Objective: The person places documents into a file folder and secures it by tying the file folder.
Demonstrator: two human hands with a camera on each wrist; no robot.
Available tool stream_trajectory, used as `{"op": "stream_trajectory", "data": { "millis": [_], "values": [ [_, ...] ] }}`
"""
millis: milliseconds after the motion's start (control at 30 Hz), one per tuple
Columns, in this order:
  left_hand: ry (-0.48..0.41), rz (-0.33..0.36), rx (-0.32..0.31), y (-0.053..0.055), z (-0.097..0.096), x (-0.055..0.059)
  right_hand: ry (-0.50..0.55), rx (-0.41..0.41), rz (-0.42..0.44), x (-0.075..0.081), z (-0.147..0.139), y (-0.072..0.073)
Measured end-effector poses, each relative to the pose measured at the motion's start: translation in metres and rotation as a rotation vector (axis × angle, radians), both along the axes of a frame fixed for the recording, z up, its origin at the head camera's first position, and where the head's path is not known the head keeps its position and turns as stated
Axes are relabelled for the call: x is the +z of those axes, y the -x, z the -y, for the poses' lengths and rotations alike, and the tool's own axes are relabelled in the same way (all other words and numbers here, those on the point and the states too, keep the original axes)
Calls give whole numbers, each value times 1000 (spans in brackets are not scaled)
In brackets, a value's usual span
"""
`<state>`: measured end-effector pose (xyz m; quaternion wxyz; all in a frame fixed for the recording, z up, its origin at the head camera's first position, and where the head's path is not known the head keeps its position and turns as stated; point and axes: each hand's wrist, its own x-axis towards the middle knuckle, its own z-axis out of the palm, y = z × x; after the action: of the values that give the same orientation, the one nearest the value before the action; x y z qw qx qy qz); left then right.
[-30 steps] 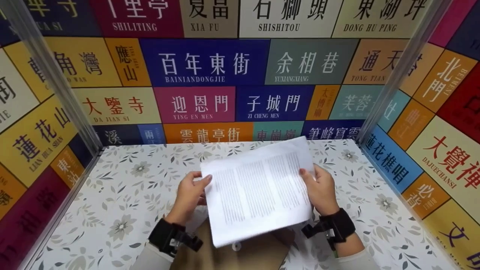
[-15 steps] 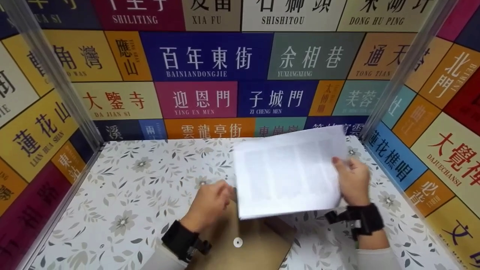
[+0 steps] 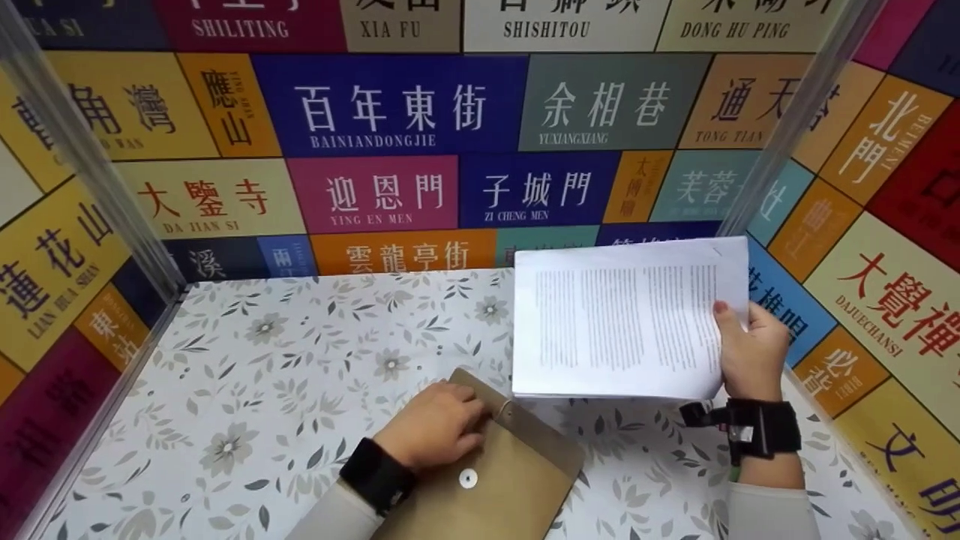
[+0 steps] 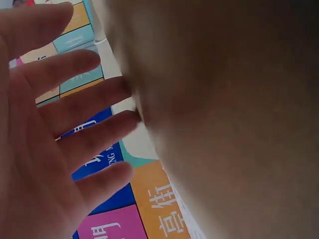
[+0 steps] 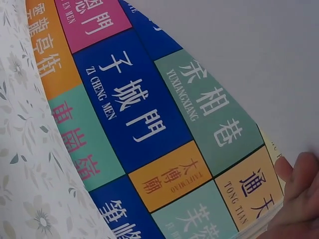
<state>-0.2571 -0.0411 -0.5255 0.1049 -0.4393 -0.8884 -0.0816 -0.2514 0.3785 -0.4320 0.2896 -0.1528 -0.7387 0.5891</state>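
Head view: holding printed papers (image 3: pixel 615 322) above bench (image 3: pixel 322 405), clamped at R edge by R hand (image 3: pixel 754 352); touching brown env. (image 3: pixel 517 487) on bench w/ L hand (image 3: pixel 435 424), fingers spread apart. Step, prob.: readying env. w/ papers aside. Next: prob. need to steady env., work flap (image 3: pixel 529 427) w/o creasing papers. Blocking env.'s upper L edge w/ L hand. Behind: lettered wall (image 3: pixel 390 105).

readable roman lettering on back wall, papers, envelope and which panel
"SHILITING": crimson panel
"XIA FU": brown panel
"SHISHITOU": white panel
"DONG HU PING": cream panel
"YING SHAN": amber panel
"BAINIANDONGJIE": indigo panel
"YUXIANGXIANG": sage panel
"TONG TIAN": tan panel
"DA JIAN SI": yellowish panel
"YING EN MEN": pink panel
"ZI CHENG MEN": blue panel
"TAIFUMIAO": orange panel
Papers: print too small
Envelope: none visible
Other lettering: blurred or cut
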Motion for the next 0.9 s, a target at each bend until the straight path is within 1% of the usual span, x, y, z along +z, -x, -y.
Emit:
{"op": "stream_trajectory", "data": {
  "millis": [33,67,100,167,233,300,367,467,533,633,700,767,900],
  "values": [
    [-4,-2,-2,0,1,1,-5,5,7,0,1,0],
    [-21,-10,-16,1,1,2,4,13,7,0,2,1],
    [-46,-19,-35,1,2,3,-8,18,10,0,3,1],
    [-121,-43,-84,3,5,7,-4,38,19,-1,5,2],
    [-203,-77,-134,6,10,11,-23,69,35,-2,5,2],
    [-270,-100,-166,8,16,15,-72,100,38,-3,6,2],
    [-306,-121,-182,9,21,19,-115,133,41,-4,6,2],
    [-329,-125,-207,7,24,25,-177,150,20,-5,8,1],
    [-336,-127,-232,3,23,30,-190,131,-8,-4,10,0],
    [-335,-112,-276,-3,19,38,-181,87,-76,-3,11,-1],
    [-328,-106,-295,-7,17,43,-160,95,-114,0,12,-3],
    [-311,-104,-295,-10,16,46,-159,147,-130,3,13,-5],
    [-277,-109,-276,-16,15,49,-191,312,-112,9,17,-8]
  ]
}}
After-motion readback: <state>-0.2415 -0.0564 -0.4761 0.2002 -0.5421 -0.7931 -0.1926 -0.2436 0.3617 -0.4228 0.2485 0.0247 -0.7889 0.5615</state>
